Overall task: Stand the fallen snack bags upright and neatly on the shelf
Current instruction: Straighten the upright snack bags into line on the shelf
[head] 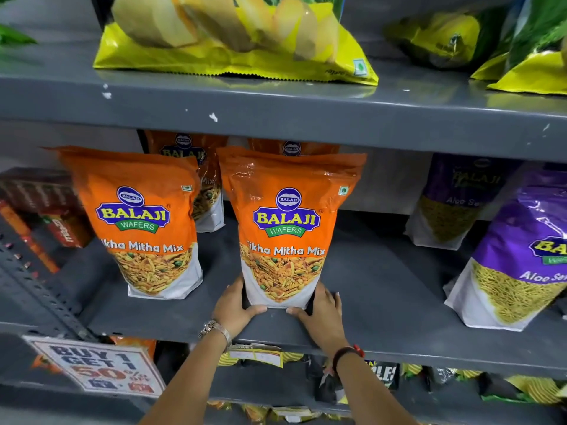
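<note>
My left hand (pixel 234 305) and right hand (pixel 322 308) clamp the base of the orange Tikha Mitha Mix bag (pixel 287 228), steadying it upright near the shelf's (pixel 383 302) front edge, facing outward.

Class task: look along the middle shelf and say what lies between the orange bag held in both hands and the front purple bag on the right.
Head view: only bare grey shelf lies between the held orange bag and the front purple bag.
</note>
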`<state>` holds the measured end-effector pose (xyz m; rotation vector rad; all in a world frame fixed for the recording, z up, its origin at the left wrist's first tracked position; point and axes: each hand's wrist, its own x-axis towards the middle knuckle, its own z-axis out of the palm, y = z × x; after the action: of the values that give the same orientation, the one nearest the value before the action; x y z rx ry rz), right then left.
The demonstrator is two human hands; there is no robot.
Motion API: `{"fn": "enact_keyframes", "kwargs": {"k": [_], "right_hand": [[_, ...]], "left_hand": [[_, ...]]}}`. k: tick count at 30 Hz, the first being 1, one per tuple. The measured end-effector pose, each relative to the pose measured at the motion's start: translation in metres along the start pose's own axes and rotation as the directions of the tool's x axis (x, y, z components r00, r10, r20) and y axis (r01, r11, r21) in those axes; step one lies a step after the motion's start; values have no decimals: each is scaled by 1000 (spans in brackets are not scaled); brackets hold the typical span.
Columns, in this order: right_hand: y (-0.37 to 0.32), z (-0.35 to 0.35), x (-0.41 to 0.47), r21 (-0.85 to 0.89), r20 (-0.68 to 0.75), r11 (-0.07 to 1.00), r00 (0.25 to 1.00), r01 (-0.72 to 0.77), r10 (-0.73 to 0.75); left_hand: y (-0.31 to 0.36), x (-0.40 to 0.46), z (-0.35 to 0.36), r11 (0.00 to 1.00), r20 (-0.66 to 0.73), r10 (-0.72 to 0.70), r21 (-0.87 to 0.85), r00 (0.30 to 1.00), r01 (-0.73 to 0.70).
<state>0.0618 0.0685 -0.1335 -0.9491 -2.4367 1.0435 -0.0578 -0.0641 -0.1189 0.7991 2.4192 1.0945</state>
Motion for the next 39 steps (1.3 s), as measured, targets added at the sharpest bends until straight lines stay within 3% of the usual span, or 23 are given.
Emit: {"fn": "enact_keyframes", "kwargs": {"k": [6,18,39], "right_hand": [[-5,-9,-2,44,18,998,999,-48,47],[-10,-15,-9,64,26,996,997,-68,67],[-9,-12,-11,66,44,993,994,-100,97]], "left_hand": [[0,2,4,992,-10,22,127,1000,-21],[0,-2,3,996,-26,-6,89,1000,9],[2,-4,1,993,31,69,94,997,-72]]}}
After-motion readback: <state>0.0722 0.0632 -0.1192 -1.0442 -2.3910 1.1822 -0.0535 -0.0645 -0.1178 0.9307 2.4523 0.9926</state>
